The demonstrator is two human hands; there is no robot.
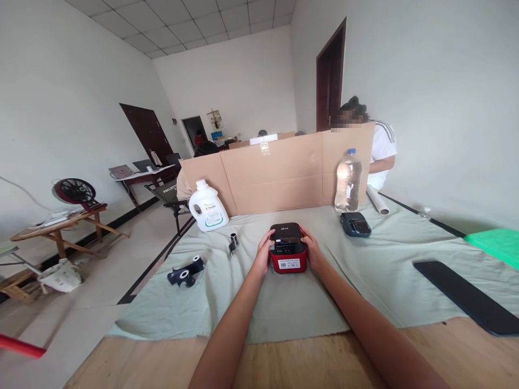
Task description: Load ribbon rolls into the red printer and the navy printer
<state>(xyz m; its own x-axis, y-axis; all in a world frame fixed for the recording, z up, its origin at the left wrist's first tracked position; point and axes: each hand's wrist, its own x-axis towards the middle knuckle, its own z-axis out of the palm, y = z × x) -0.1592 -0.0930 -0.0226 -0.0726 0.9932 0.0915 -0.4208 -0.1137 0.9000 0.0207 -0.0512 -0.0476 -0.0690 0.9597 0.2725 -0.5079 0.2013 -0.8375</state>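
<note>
Here you are with both hands on the printer (288, 249), left hand (265, 250) against one side, right hand (311, 247) against the other. Your fingers are curved in on its flanks, thumbs up near the top edge, each hand open just as wide as its grip needs. And the printer itself sits squarely in front of you, black top, red lower body, a white label facing your way, down on the pale green cloth (292, 313) that covers most of the wooden surface (300, 361).

Look just left: a small black roll (233, 237) stands near your hand, and further out more rolls (185, 275) lie bunched together, white cores showing. Over to your right, beyond the hand, a dark device (356, 225); nearer the right edge, a long black slab (466, 294) lies at an angle.

Now the back: a white jug (210, 208) upright on the left, a clear bottle (348, 183) with its blue cap on the right, a white tube (378, 200) beside it. Behind them runs the cardboard (271, 181), and past its right end a person in a white top (381, 148).
</note>
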